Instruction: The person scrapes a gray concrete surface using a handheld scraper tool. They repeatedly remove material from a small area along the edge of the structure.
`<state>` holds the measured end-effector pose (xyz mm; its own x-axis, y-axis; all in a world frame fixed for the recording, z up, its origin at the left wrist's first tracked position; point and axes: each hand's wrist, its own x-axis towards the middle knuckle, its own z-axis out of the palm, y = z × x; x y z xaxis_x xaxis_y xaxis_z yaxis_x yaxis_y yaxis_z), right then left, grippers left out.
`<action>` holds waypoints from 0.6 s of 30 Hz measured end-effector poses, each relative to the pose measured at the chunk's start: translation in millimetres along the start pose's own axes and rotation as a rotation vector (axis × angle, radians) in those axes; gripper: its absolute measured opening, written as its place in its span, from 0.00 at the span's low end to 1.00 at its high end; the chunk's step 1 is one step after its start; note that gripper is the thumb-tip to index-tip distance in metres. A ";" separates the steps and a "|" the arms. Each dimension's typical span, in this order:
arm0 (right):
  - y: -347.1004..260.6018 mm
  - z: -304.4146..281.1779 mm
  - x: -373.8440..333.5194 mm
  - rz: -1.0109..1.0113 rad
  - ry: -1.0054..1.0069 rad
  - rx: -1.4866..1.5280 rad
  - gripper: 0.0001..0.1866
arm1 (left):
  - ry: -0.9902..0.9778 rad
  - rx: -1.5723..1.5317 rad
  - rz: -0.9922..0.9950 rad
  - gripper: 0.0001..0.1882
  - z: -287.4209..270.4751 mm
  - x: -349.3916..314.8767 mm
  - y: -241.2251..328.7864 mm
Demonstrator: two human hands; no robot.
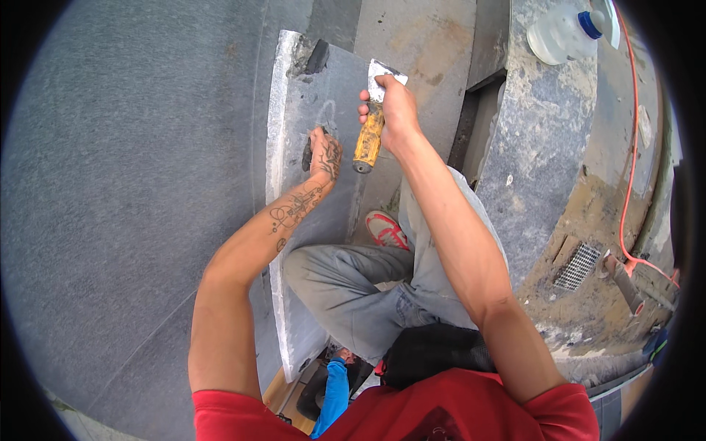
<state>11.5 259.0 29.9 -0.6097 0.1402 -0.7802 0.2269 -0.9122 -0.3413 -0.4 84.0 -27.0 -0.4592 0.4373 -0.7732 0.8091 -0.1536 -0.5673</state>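
Observation:
My right hand [399,110] grips a putty knife by its worn yellow handle [369,140]. The wide blade [377,90], smeared white, points away from me above the grey slab's right side. My left hand [326,153] is closed, its fingertips down at the face of the grey stone slab [346,77]. Whatever it may hold is hidden. Beside those fingers sits a dark patch or lump [307,155], and another dark block-like piece [318,56] lies near the slab's far end. A rough whitish edge [277,147] runs along the slab's left side.
To the left spreads a broad dark grey stone surface [147,147]. A clear jug with a blue cap [562,33] stands far right on a stone ledge [544,140]. An orange cable [632,147] and a small metal grate [578,266] lie beyond. Close below, another person's blue sleeve [334,393] shows.

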 end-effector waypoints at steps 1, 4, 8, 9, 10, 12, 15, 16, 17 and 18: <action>-0.3 -0.3 0.2 0.007 0.000 0.003 0.10 | -0.025 0.040 0.034 0.10 1.1 1.7 2.7; 0.6 -1.2 1.0 -0.001 -0.008 0.018 0.11 | -0.031 0.025 0.030 0.10 6.3 7.0 6.5; -1.4 -2.2 2.4 -0.006 0.008 -0.004 0.11 | 0.043 -0.114 0.044 0.08 1.5 2.6 -1.5; -0.8 -0.6 0.6 -0.003 0.007 -0.016 0.11 | 0.018 -0.109 0.060 0.07 3.1 1.9 -1.6; -0.2 0.4 -0.5 0.001 0.006 -0.029 0.12 | -0.006 -0.105 0.075 0.06 4.7 1.1 -1.6; 1.7 -0.3 1.8 -0.007 -0.014 -0.027 0.11 | -0.033 -0.129 0.095 0.06 2.6 -0.6 -3.3; 2.8 -4.0 5.8 -0.010 -0.018 -0.022 0.11 | 0.034 -0.184 0.080 0.07 1.5 -4.1 -8.0; 2.2 -4.3 6.3 -0.009 -0.022 -0.020 0.11 | 0.107 -0.182 0.056 0.07 6.9 -5.8 -8.2; 1.9 -4.5 6.7 -0.006 -0.030 -0.024 0.11 | 0.179 -0.180 0.031 0.08 11.6 -7.1 -8.2; 1.4 -5.1 6.7 -0.004 -0.034 -0.030 0.11 | 0.172 -0.169 0.024 0.08 10.9 -8.0 -8.2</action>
<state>11.6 260.6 21.6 -0.6357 0.1307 -0.7608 0.2466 -0.8995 -0.3606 -7.4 72.1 -19.3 -0.3814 0.5818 -0.7183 0.8756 -0.0218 -0.4826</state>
